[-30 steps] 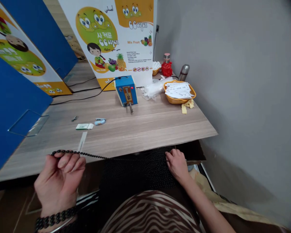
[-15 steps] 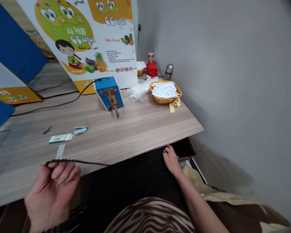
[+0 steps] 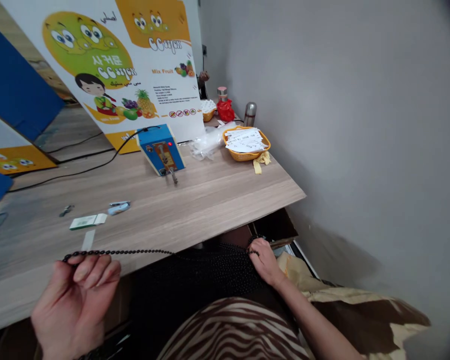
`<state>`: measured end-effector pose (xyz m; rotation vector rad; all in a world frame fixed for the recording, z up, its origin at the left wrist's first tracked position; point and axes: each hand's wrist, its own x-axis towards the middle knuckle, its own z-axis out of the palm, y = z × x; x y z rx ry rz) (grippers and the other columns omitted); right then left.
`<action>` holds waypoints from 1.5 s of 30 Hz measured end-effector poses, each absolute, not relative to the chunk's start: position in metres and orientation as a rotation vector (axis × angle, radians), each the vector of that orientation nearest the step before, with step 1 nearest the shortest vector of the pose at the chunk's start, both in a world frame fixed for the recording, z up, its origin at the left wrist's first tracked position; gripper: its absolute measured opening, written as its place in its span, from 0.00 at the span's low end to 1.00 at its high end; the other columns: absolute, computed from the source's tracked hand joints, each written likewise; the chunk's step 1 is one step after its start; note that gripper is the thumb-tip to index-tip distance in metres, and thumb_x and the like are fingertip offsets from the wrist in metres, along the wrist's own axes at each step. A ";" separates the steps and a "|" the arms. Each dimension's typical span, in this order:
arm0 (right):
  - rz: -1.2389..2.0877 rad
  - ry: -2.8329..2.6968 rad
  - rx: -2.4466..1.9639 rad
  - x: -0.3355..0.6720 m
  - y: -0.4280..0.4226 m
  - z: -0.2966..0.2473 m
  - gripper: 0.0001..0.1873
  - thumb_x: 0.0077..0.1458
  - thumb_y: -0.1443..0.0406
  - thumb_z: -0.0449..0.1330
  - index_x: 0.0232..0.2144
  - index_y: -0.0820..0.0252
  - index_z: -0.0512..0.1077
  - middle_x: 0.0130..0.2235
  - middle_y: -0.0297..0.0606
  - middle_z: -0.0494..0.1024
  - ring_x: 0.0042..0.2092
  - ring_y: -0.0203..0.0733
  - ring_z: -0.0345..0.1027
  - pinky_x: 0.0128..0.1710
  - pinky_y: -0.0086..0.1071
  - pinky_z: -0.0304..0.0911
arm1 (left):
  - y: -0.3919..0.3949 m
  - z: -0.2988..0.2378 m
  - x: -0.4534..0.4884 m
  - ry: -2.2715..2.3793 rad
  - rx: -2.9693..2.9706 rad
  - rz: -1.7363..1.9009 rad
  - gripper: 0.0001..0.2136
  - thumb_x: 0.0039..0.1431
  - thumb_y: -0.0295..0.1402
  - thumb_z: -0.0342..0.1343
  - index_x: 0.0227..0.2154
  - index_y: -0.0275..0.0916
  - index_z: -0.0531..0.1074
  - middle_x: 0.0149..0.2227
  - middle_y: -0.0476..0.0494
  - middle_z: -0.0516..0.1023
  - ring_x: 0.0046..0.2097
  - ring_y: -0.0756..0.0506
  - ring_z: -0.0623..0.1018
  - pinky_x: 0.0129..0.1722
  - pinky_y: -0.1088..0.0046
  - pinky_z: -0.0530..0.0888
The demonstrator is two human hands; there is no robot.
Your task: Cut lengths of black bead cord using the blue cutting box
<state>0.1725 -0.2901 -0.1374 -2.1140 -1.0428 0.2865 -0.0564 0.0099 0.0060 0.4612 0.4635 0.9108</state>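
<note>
- Black bead strand runs from the left hand rightward, slanting across the worktop's near edge, then fades into dark beaded strands on the lap.
- Left hand: closed, fingers curled in, strand caught at thumb and forefinger; beads lie along the top of the bent fingers. Inner side of wrist faces the camera.
- Right hand: fingers curled nearly closed, beads bunched at the fingertips; strands converge there. How many it holds, cannot tell.
- Left hand shows at the worktop's near edge, toward its left end. Right hand lower than the worktop, just off the near edge, short of the near right corner; forearm slants down to the right.
- Hands well apart, strand drawn nearly straight on the left stretch.
- Near edge, left part: paper strip, small white-green box, light-blue stapler, all just beyond the left hand.
- Farther back: blue device, its metal rod pointing toward the near edge. Bare wood between rod and near edge.
- Right edge: orange basket of printed labels; yellow cloth scrap beside it.
- Grey wall beyond the right edge.
</note>
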 end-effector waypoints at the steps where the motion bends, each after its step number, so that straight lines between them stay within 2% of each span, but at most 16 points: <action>1: 0.277 -0.992 -2.117 0.171 -0.290 -0.139 0.09 0.57 0.69 0.47 0.26 0.58 0.62 0.31 0.38 0.69 0.39 0.45 0.61 0.44 0.36 0.56 | 0.007 0.009 -0.058 0.446 0.473 0.911 0.18 0.44 0.25 0.71 0.31 0.36 0.64 0.21 0.56 0.59 0.22 0.53 0.62 0.20 0.76 0.63; 10: 0.211 -0.958 -2.152 0.163 -0.284 -0.162 0.09 0.58 0.66 0.45 0.26 0.57 0.58 0.30 0.39 0.67 0.38 0.46 0.59 0.40 0.35 0.55 | -0.004 0.019 -0.087 0.264 0.575 0.897 0.15 0.52 0.27 0.68 0.33 0.35 0.64 0.22 0.55 0.61 0.22 0.52 0.63 0.21 0.74 0.64; 17: 0.177 -1.003 -2.146 0.158 -0.281 -0.168 0.09 0.58 0.67 0.46 0.29 0.58 0.63 0.33 0.41 0.69 0.40 0.47 0.60 0.44 0.36 0.56 | -0.018 0.023 -0.105 0.306 0.555 0.961 0.11 0.57 0.28 0.62 0.33 0.34 0.63 0.23 0.54 0.61 0.23 0.53 0.64 0.22 0.75 0.64; 20: 0.191 -1.022 -2.124 0.156 -0.279 -0.165 0.09 0.59 0.67 0.46 0.30 0.59 0.65 0.35 0.41 0.70 0.42 0.47 0.61 0.46 0.37 0.57 | -0.026 0.021 -0.109 0.348 0.518 0.985 0.06 0.65 0.31 0.53 0.34 0.35 0.63 0.23 0.53 0.61 0.22 0.53 0.63 0.22 0.74 0.64; 24: 0.206 -1.051 -2.090 0.156 -0.274 -0.162 0.08 0.58 0.67 0.47 0.30 0.58 0.65 0.36 0.41 0.71 0.43 0.48 0.61 0.47 0.38 0.57 | -0.033 0.019 -0.111 0.442 0.470 1.009 0.13 0.71 0.35 0.37 0.34 0.35 0.63 0.22 0.51 0.61 0.23 0.52 0.63 0.22 0.74 0.66; 26: 0.209 -1.058 -2.079 0.157 -0.271 -0.160 0.08 0.58 0.67 0.47 0.29 0.58 0.64 0.35 0.41 0.71 0.43 0.48 0.61 0.46 0.38 0.57 | -0.034 0.019 -0.110 0.463 0.470 1.018 0.15 0.71 0.35 0.35 0.34 0.35 0.63 0.22 0.51 0.61 0.23 0.52 0.63 0.22 0.74 0.66; 28: 0.210 -1.066 -2.071 0.158 -0.269 -0.159 0.08 0.58 0.68 0.47 0.29 0.58 0.64 0.35 0.41 0.72 0.43 0.48 0.61 0.46 0.38 0.57 | -0.033 0.019 -0.108 0.466 0.484 1.023 0.13 0.71 0.34 0.39 0.33 0.35 0.63 0.22 0.52 0.61 0.22 0.52 0.63 0.22 0.74 0.66; 31: 0.214 -1.073 -2.062 0.159 -0.267 -0.159 0.08 0.58 0.68 0.47 0.29 0.58 0.64 0.36 0.41 0.72 0.43 0.48 0.62 0.46 0.37 0.57 | -0.030 0.016 -0.102 0.465 0.510 1.002 0.06 0.66 0.31 0.52 0.33 0.35 0.64 0.22 0.53 0.61 0.22 0.53 0.63 0.22 0.74 0.66; 33: 0.222 -1.065 -2.063 0.160 -0.266 -0.160 0.07 0.58 0.68 0.48 0.29 0.58 0.64 0.36 0.41 0.72 0.43 0.47 0.62 0.46 0.38 0.57 | -0.028 0.013 -0.099 0.473 0.513 0.987 0.07 0.62 0.29 0.57 0.34 0.35 0.64 0.23 0.54 0.60 0.22 0.53 0.63 0.22 0.75 0.66; 45: 0.252 -1.033 -2.059 0.161 -0.265 -0.157 0.07 0.58 0.67 0.47 0.29 0.57 0.63 0.37 0.41 0.73 0.44 0.48 0.62 0.46 0.39 0.59 | -0.020 0.003 -0.087 0.493 0.533 0.935 0.11 0.56 0.28 0.63 0.32 0.34 0.64 0.22 0.54 0.60 0.22 0.53 0.62 0.22 0.75 0.66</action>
